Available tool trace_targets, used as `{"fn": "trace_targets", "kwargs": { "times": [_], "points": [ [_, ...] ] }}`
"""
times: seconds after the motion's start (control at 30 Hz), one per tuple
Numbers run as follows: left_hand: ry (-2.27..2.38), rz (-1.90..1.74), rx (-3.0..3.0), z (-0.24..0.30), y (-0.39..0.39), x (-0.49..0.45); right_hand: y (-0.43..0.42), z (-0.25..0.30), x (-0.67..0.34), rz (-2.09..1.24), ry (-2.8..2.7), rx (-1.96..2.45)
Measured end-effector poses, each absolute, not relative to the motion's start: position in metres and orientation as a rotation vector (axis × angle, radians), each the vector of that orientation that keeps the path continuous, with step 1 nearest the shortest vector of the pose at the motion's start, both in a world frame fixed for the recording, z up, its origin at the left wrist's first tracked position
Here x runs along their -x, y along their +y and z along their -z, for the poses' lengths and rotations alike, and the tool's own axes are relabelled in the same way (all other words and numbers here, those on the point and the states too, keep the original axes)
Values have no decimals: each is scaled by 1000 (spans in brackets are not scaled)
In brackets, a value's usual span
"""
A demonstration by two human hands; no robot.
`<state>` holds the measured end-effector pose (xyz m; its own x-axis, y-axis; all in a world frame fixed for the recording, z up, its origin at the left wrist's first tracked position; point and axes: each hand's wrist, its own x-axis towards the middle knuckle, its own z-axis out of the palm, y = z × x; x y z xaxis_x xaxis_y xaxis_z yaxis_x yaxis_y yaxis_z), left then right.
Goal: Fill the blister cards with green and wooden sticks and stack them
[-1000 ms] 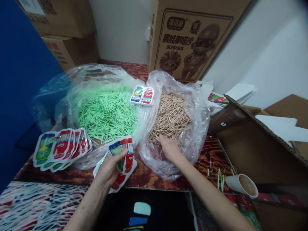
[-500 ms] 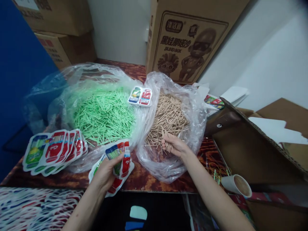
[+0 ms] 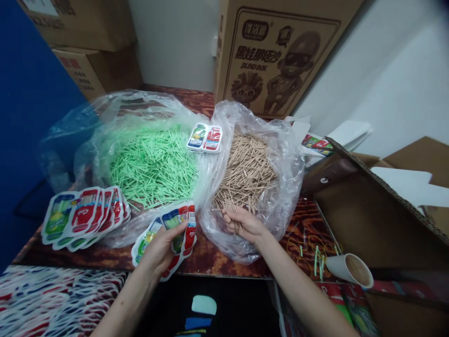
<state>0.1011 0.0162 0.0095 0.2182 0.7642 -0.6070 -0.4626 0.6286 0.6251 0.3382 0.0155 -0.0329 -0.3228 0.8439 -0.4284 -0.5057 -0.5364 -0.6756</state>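
Observation:
My left hand is closed on a printed packet with green and red jar-shaped panels; pale green sticks show in its green panel. Another such packet lies under or behind it, partly hidden. My right hand pinches a small bunch of thin brown sticks at the near edge of a heap of brown sticks in a clear plastic bag. Left of that bag, a heap of light green sticks fills another clear bag.
A fanned stack of filled packets lies at the table's left, and a small packet rests between the bags. At right are rubber bands, a tipped paper cup and an open carton. A large box stands behind.
My right hand has drawn the brown sticks slightly left and toward me, away from the heap. My left hand still holds the packet. The view has shifted slightly.

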Motion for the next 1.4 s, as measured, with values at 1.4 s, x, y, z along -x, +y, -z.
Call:
{"fn": "trace_targets", "kwargs": {
  "times": [1.4],
  "points": [
    [1055, -962, -316, -13, 9, -86, 0, 51, -295, -948, -1292, 1378]
  ]
}}
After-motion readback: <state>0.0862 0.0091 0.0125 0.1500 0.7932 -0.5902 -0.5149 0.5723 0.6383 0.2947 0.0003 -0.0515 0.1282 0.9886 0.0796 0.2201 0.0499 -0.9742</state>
